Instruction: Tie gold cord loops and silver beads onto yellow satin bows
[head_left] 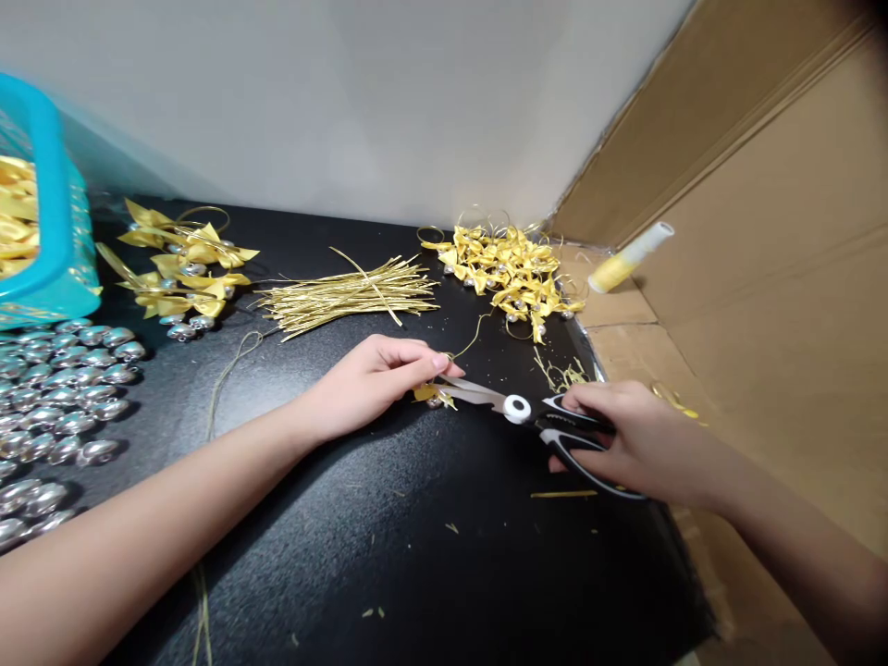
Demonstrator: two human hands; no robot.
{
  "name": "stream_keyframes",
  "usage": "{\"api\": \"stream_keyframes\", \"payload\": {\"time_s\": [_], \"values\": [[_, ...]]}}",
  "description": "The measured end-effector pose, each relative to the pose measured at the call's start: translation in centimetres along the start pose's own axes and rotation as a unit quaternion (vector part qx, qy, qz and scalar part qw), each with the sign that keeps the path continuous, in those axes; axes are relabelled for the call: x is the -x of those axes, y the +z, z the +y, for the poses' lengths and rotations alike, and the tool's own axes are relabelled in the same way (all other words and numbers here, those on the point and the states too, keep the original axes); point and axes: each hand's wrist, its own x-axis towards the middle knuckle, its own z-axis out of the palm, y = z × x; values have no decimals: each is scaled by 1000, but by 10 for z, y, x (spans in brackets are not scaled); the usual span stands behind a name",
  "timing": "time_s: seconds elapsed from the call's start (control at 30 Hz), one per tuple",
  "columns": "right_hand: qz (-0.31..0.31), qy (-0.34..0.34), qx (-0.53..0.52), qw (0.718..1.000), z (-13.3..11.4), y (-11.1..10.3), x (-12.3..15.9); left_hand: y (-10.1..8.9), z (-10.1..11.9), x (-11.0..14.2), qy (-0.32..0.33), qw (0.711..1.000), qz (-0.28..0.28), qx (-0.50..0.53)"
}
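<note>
My left hand (388,381) pinches a small yellow ribbon bow (425,394) with a silver bell at it, just above the black table. A thin gold cord (476,335) trails from near my fingertips toward the back. My right hand (638,439) is wrapped round the handles of black-and-white scissors (517,409). The blades are slightly parted and point left, their tips at the bow beside my left fingers. Whether the blades touch the cord I cannot tell.
Gold twist ties (353,294) lie in a bundle behind my left hand. Finished-looking bows (510,268) are heaped back right, others (187,264) back left. Silver bells (66,388) cover the left, near a turquoise basket (52,185). Cord clippings (565,373) and a thread spool (631,258) are right.
</note>
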Motion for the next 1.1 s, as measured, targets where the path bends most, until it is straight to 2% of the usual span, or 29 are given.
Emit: {"api": "stream_keyframes", "payload": {"time_s": [0.4, 1.1], "values": [[-26, -27, -25, 999, -2, 1, -12, -1, -3, -1, -3, 1000, 4, -7], [-32, -42, -27, 998, -1, 8, -11, -2, -5, -1, 5, 1000, 3, -21]]}}
